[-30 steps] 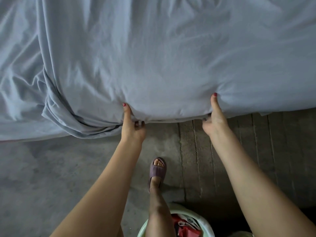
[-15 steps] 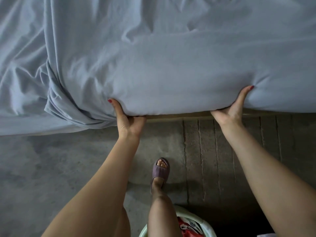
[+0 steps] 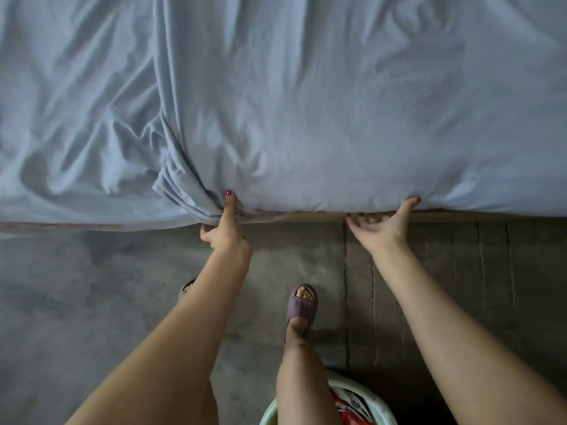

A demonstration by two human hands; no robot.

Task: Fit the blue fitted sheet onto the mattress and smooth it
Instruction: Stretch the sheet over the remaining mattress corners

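The blue fitted sheet (image 3: 322, 118) covers the mattress across the top of the view, wrinkled, with a thick bunched fold running down to its near edge. My left hand (image 3: 225, 233) pinches that fold at the edge, thumb up on the fabric and fingers curled beneath. My right hand (image 3: 383, 225) is palm-up at the edge further right, fingers spread and blurred. Only its thumb tip touches the sheet. A tan strip of mattress (image 3: 460, 215) shows under the sheet's edge on the right.
Grey concrete floor (image 3: 92, 302) lies below the bed. My foot in a purple slipper (image 3: 302, 305) stands between my arms. A pale green basin (image 3: 383, 409) holding red cloth sits at the bottom edge by my leg.
My left hand has shifted onto the bunched fold. My right hand has loosened from gripping the edge to an open palm. The sheet's top is more wrinkled than before.
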